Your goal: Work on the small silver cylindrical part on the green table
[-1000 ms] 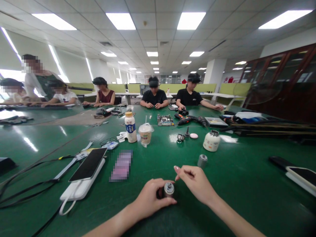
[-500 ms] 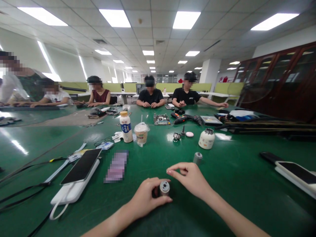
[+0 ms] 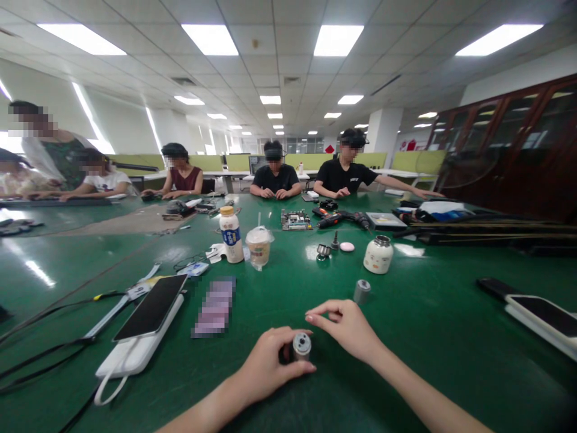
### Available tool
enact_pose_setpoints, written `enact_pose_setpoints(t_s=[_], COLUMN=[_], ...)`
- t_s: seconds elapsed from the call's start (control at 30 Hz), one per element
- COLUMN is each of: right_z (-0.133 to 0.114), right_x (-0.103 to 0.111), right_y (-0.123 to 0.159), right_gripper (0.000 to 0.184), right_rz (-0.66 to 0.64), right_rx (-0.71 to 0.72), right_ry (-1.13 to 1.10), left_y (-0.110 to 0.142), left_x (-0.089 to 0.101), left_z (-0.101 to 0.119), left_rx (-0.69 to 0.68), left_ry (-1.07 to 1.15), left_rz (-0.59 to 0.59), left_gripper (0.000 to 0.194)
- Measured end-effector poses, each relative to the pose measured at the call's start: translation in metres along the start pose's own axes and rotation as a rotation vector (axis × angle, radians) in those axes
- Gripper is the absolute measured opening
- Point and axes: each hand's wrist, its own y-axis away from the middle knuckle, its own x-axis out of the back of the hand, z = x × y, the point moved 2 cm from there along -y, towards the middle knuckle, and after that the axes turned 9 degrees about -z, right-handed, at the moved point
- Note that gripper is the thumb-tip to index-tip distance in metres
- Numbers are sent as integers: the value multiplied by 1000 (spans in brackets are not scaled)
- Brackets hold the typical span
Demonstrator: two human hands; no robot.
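My left hand [image 3: 268,364] is closed around a small silver metal cylinder [image 3: 302,347] that stands on the green table [image 3: 406,337] just in front of me. My right hand [image 3: 349,328] hovers just right of and above it, thumb and forefinger brought together in a loose pinch over its top, with nothing visible between them. A second small grey cylinder [image 3: 361,291] stands on the table a little beyond my right hand. A white round jar [image 3: 378,254] stands farther back.
A phone [image 3: 151,307] lies on a white power bank [image 3: 135,346] with cables at left. A white bottle [image 3: 231,234] and lidded cup [image 3: 259,245] stand mid-table, a circuit board [image 3: 295,219] and tools behind. More phones [image 3: 538,313] lie at right. Several people sit across the table.
My hands stay on the cylinder. My right forefinger has curled down from pointing up into a pinch. A person opposite has stretched an arm out to the right. The view shifted slightly.
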Motion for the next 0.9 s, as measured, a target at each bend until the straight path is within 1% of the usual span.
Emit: enact_pose_setpoints(t_s=[0.07,0.13,0.23,0.33,0.47,0.57,0.63,0.67,0.7,0.8,0.83,0.87,0.9], right_z=[-16,-23,-22,-20,-21,-19,-17,-16,-16,-20,-23,-25,-26], right_x=[-5,-12,-20,-21,-17,-18,-19,-19,-18,-9,-6,-3,-2], right_y=[7,14,18,17,17,17,17,16,16,15,14,14,14], right_gripper=[16,12,10,10,12,12,11,12,19,54,60,61,56], right_rz=[-30,-66,-100,-92,-72,-105,-117,-95,-59,89,114,117,100], right_rx=[40,80,132,154,144,108,104,109,117,132,131,125,114], right_ry=[-30,-17,145,276,223,175,186,216,261,356,352,337,324], left_y=[0,0,-1,-1,0,1,1,1,1,2,2,1,1], left_x=[-1,-1,-1,-1,-2,-3,-3,-3,-2,0,0,0,0], left_z=[-1,-1,-1,0,-2,-3,-3,-3,-2,-1,0,0,0], left_rx=[-11,-24,-56,-71,-44,-40,-45,-43,-39,-26,-25,-25,-26], left_ry=[-3,1,11,6,-12,-14,-12,-10,-9,-5,-4,-2,3], left_rz=[15,23,11,9,22,18,17,19,20,12,10,9,11], left_gripper=[41,37,29,26,32,34,33,33,34,37,38,39,39])
